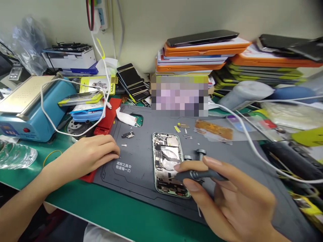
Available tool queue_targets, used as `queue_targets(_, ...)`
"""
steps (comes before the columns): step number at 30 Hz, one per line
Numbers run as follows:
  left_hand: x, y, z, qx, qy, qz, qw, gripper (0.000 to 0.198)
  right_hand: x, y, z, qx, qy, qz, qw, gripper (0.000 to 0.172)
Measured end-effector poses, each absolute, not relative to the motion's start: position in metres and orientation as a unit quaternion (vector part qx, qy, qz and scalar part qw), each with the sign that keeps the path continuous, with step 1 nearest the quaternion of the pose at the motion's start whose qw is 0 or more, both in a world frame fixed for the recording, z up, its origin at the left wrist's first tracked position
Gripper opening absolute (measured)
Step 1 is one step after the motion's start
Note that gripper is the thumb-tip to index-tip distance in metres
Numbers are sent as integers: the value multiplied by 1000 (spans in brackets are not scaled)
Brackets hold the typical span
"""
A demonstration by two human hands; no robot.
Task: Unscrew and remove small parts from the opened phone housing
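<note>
An opened phone (169, 164) with its inner parts bare lies on the grey mat (141, 183). My right hand (234, 195) is closed around a dark-handled screwdriver (199, 174), its thin tip over the lower part of the phone. Two round grey caps (201, 153) show just behind my fingers; I cannot tell whether that hand holds them too. On the mat's left side rests my left hand (101, 153), its fingers curled together and fingertips at the surface. Anything pinched there is too small to make out. Near it lie a small dark phone part (128, 134) and a tiny metal piece (124, 145).
A blue machine (50, 107) and a clear bottle (16, 154) stand at left. Stacked orange boxes (196, 50) line the wall. A white cable (248, 141) crosses the right side. Small loose parts (185, 131) and an amber strip (214, 129) lie behind the phone.
</note>
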State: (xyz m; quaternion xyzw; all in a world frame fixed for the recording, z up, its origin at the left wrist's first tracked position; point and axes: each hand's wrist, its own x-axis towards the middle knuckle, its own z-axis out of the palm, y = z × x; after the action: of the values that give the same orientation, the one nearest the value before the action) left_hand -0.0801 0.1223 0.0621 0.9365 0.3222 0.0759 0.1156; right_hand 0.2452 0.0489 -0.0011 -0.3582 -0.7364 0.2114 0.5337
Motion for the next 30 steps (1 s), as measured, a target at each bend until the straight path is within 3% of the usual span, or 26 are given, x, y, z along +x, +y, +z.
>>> queue_targets(10, -80, 124, 62, 959, 255, 123, -26, 39, 239, 58, -4, -364, -705, 202, 574, 74)
queue_targets(15, -55, 104, 61, 960, 207, 188, -28, 37, 237, 60, -8, -348, -717, 225, 561, 72)
queue_targets(21, -11, 75, 43, 974, 98, 153, -134, 24, 234, 65, -11, -329, -753, 209, 530, 75)
queue_targets(30, -1, 94, 17, 969, 66, 180, -154, 33, 232, 64, -14, -321, -792, 148, 497, 74)
